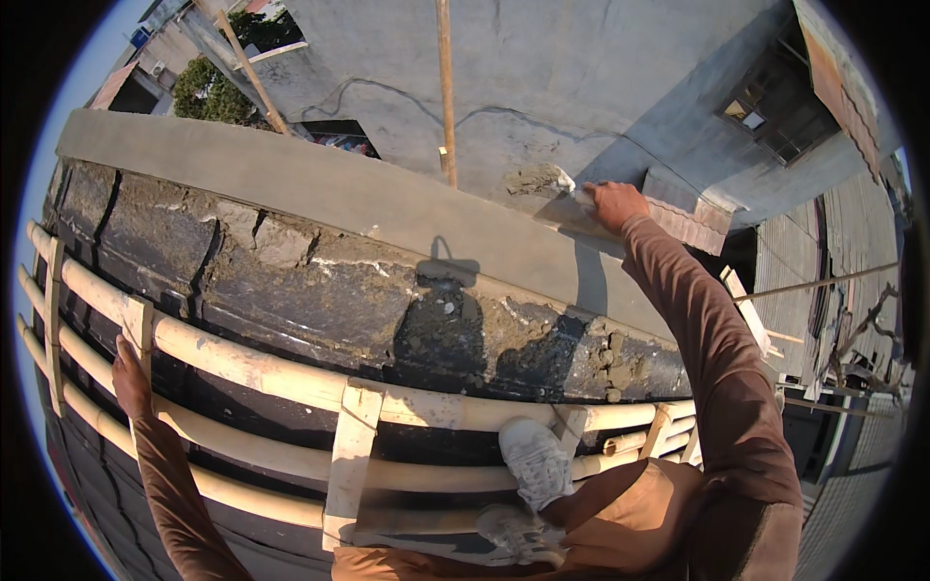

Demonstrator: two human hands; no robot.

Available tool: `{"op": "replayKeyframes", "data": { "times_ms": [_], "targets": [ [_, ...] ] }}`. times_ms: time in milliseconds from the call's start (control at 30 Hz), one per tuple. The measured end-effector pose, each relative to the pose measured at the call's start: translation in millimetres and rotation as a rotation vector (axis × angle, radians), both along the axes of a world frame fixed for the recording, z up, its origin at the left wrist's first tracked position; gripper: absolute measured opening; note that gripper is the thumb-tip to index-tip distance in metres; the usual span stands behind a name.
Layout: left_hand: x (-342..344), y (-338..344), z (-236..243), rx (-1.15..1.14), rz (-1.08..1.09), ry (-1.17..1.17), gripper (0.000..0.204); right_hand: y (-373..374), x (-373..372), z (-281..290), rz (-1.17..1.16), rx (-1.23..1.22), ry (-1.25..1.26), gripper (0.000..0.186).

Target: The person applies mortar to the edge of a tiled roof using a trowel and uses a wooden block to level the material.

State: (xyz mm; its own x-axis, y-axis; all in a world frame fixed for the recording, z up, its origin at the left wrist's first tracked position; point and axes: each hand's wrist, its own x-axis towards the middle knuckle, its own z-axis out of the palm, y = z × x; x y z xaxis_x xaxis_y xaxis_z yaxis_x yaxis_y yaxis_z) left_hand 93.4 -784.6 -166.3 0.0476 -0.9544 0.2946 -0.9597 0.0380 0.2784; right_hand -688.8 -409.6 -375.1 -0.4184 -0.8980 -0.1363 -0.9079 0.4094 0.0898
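My right hand (620, 205) reaches out over the far side of a smooth grey mortar-topped wall (320, 184). It is closed round the handle of a trowel (565, 181), whose blade is mostly hidden under a lump of wet mortar (533, 179). At the left, my left hand (132, 380) is closed on a short wooden slat (139, 324) that crosses the bamboo poles (262, 376). The near face of the wall is rough and dark, with patches of mortar stuck to it.
My feet, in pale shoes (538, 463), are on the bamboo frame, with dark gaps between its poles. An upright bamboo pole (447, 97) stands beyond the wall, before a grey building (562, 77). Tiled roofing (688, 213) and corrugated sheets (804, 271) lie to the right.
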Motion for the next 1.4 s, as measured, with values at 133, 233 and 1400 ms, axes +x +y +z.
{"op": "replayKeyframes", "data": {
  "times_ms": [133, 233, 1400],
  "targets": [
    [-9, 5, -3, 0.037, -0.042, 0.042, 0.082, -8, 6, -34, -0.017, 0.151, 0.111, 0.033],
    [6, 0, 7, 0.051, 0.026, -0.057, 0.083, -2, 14, -16, -0.142, 0.058, 0.011, 0.042],
    [-17, 13, 14, 0.01, 0.203, -0.107, 0.089, -149, 317, 34, 0.175, -0.307, -1.144, 0.049]
  ]
}}
